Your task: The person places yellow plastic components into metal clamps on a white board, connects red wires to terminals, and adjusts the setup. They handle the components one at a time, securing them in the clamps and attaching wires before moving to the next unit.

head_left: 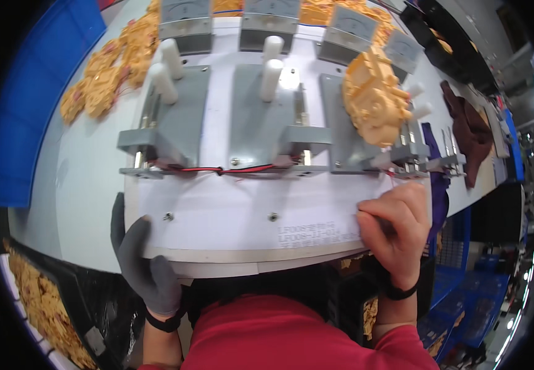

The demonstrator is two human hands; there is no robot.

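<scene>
My left hand, in a grey glove, rests at the left front edge of a white-topped board with its fingers apart. My bare right hand is above the board's right front part, fingers curled in; whatever they may hold is hidden. Just beyond it, an orange-yellow moulded plastic part sits on the right grey fixture plate. The middle plate and left plate carry white posts and grey clamp blocks. Red and black wires link the fixtures.
Dial meters stand behind the plates. More orange-yellow parts lie at the far left beside a blue bin. Brown cloth lies on the right. A bin of orange-yellow pieces stands low on the left.
</scene>
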